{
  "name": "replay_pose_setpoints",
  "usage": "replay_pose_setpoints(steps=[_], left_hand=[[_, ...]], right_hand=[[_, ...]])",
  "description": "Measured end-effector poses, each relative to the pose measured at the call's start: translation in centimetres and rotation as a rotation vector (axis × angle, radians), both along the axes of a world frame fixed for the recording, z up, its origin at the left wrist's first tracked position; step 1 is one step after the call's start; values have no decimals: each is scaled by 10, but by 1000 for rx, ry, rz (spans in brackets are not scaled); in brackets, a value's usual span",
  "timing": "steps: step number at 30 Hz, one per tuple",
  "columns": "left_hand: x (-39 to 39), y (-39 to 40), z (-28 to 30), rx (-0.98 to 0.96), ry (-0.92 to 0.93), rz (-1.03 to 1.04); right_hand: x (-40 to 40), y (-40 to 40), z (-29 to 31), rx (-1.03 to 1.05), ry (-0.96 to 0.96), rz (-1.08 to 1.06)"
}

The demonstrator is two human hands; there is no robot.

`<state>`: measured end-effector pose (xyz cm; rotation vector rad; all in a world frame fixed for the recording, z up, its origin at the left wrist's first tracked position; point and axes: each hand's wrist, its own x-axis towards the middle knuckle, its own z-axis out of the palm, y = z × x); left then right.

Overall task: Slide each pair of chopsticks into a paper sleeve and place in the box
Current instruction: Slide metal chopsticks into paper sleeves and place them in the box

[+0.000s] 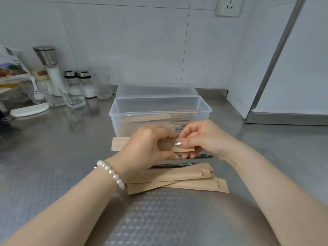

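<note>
We held one paper sleeve [182,148] between both hands just in front of the clear box [160,110]. Our left hand [145,150] pinched its middle; the fingers [184,132] of our right hand [205,137] gripped its right end. Filled sleeves lay inside the box. Loose chopsticks [202,155] and empty sleeves [177,181] rested on the steel tabletop [53,148] beneath.
</note>
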<state>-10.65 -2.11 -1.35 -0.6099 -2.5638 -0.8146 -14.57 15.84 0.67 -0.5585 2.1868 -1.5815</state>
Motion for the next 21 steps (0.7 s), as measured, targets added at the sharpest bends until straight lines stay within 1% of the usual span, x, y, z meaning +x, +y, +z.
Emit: replay_pose_setpoints(steps=[8,15,18,21], left_hand=[[-3,-2,1,37,-9,57],[-4,0,-4,47,29,6],[-7,-4,-4,55,32,27],[-11,-12,-2,58,51,82]], right_hand=[[-4,14,10,-38,-36,-26],[-3,3,1,-20,11,-98],[-4,4,3,-25,24,-116],[-9,17,10,-74,93,-236]])
